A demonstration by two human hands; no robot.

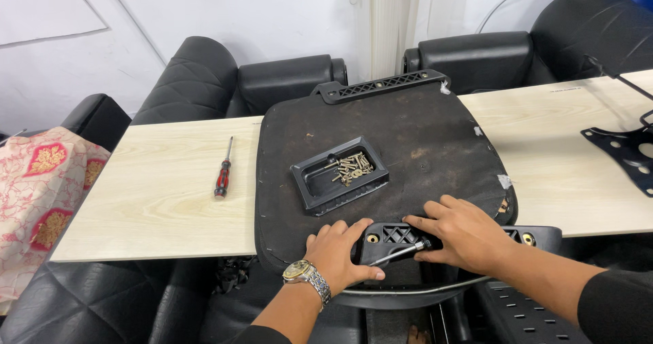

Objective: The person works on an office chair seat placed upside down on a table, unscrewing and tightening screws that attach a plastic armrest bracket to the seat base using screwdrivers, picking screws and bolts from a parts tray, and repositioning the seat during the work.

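On the seat base [422, 133], a black tray [320, 181] holds screws [352, 168]; both hands' fingers [435, 215] apparently grip a bracket [398, 238].

Two bare hands and forearms. Left hand [340, 252] has a metal-link wristwatch [306, 276] in silver and gold with a pale round dial on its wrist; a dark sleeve edge shows below the watch at the frame bottom. Right hand [459, 232] has no rings; a black sleeve [615, 310] covers the arm, well right of the watch.
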